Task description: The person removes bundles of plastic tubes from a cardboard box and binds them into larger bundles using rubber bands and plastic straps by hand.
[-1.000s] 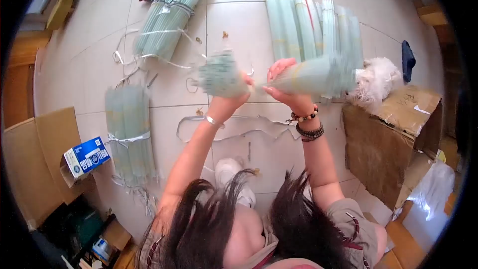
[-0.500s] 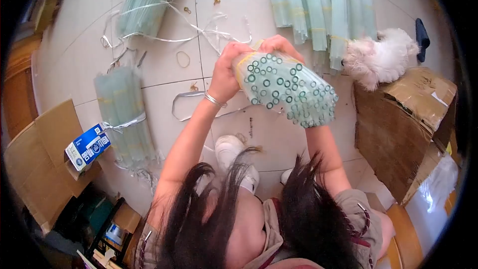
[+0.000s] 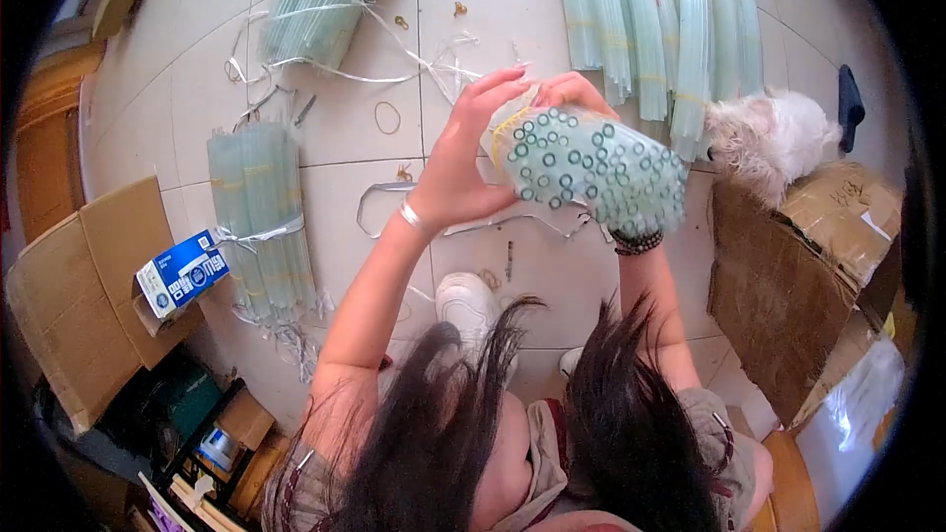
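Note:
A thick bundle of pale green glass tubes [image 3: 591,163] is held up before me, its round open ends facing the camera. A yellow rubber band [image 3: 508,122] shows at its upper left edge. My right hand [image 3: 579,94] grips the bundle from its far side; only part of the fingers shows above it. Beside the bundle's left end is my left hand [image 3: 463,153], open, with fingers and thumb spread apart. Whether its thumb tip touches the tubes, I cannot tell.
More tube bundles lie on the tiled floor: one tied [image 3: 258,222] at left, one [image 3: 320,10] at top left, several [image 3: 641,30] at top right. A white fluffy dog [image 3: 774,143] is beside a cardboard box [image 3: 798,246]. A blue carton [image 3: 182,276] stands at left.
My left hand has loosened from the bundle's left side and its fingers have spread. The bundle remains in my right hand. The whole view has shifted slightly.

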